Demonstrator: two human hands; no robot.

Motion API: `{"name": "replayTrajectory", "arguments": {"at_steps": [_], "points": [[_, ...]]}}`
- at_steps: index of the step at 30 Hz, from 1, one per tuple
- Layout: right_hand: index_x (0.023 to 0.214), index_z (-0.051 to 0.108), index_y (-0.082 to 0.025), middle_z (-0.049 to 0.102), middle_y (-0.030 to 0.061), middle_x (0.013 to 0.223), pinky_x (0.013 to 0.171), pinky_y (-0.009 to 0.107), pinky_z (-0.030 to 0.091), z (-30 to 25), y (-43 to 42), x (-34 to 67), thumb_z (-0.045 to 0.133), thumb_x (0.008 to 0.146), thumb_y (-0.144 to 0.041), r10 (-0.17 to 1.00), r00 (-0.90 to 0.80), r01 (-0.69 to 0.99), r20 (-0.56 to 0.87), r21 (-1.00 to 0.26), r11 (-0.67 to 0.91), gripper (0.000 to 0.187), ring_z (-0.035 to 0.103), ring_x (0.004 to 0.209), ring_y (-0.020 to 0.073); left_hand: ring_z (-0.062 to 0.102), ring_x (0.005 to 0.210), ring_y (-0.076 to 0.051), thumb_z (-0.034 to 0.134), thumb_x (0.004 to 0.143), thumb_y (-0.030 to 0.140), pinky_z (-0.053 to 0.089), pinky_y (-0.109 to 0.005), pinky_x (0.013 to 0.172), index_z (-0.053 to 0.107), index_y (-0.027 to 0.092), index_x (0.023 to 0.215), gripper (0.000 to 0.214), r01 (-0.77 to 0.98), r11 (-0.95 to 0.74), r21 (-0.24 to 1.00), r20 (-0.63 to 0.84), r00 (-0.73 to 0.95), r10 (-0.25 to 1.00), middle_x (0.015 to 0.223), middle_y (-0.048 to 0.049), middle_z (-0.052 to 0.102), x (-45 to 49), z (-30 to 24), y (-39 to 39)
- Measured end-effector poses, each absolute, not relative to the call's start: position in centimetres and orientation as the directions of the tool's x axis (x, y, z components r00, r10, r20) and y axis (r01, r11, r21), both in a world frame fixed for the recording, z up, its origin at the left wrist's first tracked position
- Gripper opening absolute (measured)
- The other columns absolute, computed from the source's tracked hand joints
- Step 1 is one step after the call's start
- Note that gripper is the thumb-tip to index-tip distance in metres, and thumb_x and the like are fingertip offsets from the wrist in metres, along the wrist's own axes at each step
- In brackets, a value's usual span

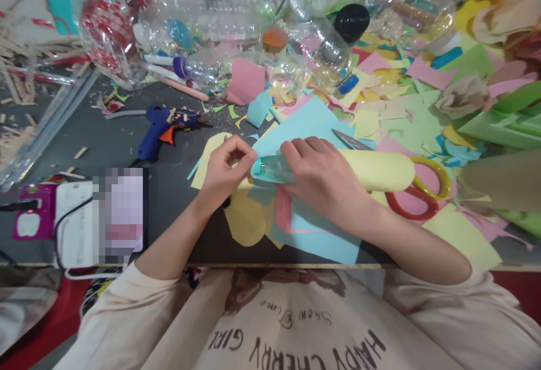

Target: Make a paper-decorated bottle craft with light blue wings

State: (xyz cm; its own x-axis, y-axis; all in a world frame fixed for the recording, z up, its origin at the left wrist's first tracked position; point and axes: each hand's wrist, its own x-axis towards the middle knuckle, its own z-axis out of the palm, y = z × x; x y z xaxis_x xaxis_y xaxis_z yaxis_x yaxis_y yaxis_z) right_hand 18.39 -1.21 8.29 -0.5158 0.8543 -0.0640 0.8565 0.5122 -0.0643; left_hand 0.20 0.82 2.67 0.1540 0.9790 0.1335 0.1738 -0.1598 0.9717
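Over blue paper point(325, 246) near the edge of the table point(203, 249), our right hand point(323, 175) grips a sideways bottle point(276, 169) while our left hand point(228, 164) pinches closed at its teal cap point(257, 168), on what we cannot tell, with a glue gun point(157, 133) beyond and clear bottles point(211, 12) farthest.

Dark tabletop point(112, 147), thin pale front edge point(296, 266), red furniture point(71, 299) below

"What was the bottle point(276, 170) made of?"
"Smooth, translucent plastic; the long yellow paper piece point(380, 170) looked matt."
"And the scissors point(446, 181)?"
"Metal blade point(351, 139), glossy plastic handles."
"The glue gun point(155, 136)?"
"Smooth plastic, mostly."
"The table point(114, 142)?"
"Matt."
"And the shirt point(190, 330)?"
"Matt cloth, softly creased."
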Motion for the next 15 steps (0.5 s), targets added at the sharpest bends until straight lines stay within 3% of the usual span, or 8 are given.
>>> {"name": "replayTrajectory", "arguments": {"at_steps": [9,15], "points": [[0.097,0.057,-0.014,0.067,0.0109,0.085,0.064,0.033,0.032,8.39,-1.05,18.43,0.059,0.079,-0.010,0.860,-0.509,0.861,-0.051,-0.060,0.506,0.019,0.057,0.078,0.0267,0.052,0.055,-0.009,0.071,0.082,0.044,0.042,-0.023,0.053,0.056,0.020,0.065,0.033,0.200,-0.139,0.970,0.111,0.146,0.983,0.060,0.0034,0.055,0.09,2.63,0.82],[0.101,0.057,-0.013,0.067,0.0120,0.085,0.064,0.033,0.033,8.85,-0.72,18.89,0.063,0.083,-0.020,0.868,-0.496,0.867,-0.035,-0.074,0.493,0.020,0.057,0.077,0.0274,0.062,0.071,-0.012,0.059,0.090,0.054,0.046,-0.021,0.053,0.064,0.023,0.097,0.033,0.188,-0.061,0.980,0.021,0.208,0.978,0.091,-0.0026,0.068,0.01,2.60,0.26]]}}
